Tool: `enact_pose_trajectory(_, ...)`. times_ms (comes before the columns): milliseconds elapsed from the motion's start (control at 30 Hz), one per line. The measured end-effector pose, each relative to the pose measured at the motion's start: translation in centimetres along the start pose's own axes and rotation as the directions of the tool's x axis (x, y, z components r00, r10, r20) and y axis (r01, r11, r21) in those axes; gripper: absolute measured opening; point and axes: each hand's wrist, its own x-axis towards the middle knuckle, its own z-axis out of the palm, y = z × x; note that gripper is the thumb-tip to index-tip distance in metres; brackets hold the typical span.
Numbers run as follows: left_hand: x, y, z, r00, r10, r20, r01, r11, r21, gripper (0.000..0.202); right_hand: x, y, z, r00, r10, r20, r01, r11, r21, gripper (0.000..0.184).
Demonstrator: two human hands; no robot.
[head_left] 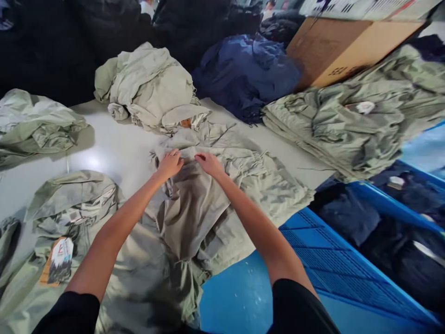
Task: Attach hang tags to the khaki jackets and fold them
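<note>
A crumpled sage-green jacket [250, 185] lies spread on the white table, with its grey-brown underside folded up in the middle. My left hand [169, 164] is at its upper edge, fingers curled into a fold of the cloth. My right hand [209, 164] rests a short way to the right on the same fabric; its fingers lie on the cloth, and I cannot tell whether they grip. Below my left arm lies another sage-green garment [73, 204], with a hanging paper tag [57, 260] on it.
Sage-green garment piles [149, 86] sit beyond the hands, beside a navy pile [243, 76]. A large folded stack [354, 120] leans near a cardboard box [351, 51]. At lower right, a blue plastic crate [392, 199] holds dark garments above a blue floor [236, 297].
</note>
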Motion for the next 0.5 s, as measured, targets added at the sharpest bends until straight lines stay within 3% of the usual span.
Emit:
enact_pose_trajectory(133,5.6,1.4,0.8,0.992,-0.121,0.02,0.119,0.991,0.068,0.046,4.4,0.8,-2.3,0.989,0.098,0.111,-0.092,0.994,-0.057,0.029)
enact_pose_trajectory(267,9.9,1.4,2.3,0.973,-0.226,0.035,0.224,0.973,0.062,0.049,9.9,2.6,-3.5,0.978,0.079,0.192,-0.071,0.996,-0.052,0.029)
enact_pose_trajectory(367,11.3,0.9,3.6,0.967,-0.252,0.022,0.25,0.965,0.075,0.048,14.8,4.1,-3.2,0.975,0.048,0.215,-0.049,0.999,-0.001,0.03)
enact_pose_trajectory(500,13.1,-0.2,4.3,0.935,-0.289,0.205,0.268,0.956,0.122,0.04,21.8,5.8,-1.5,0.973,0.043,0.228,-0.047,0.999,0.011,0.028)
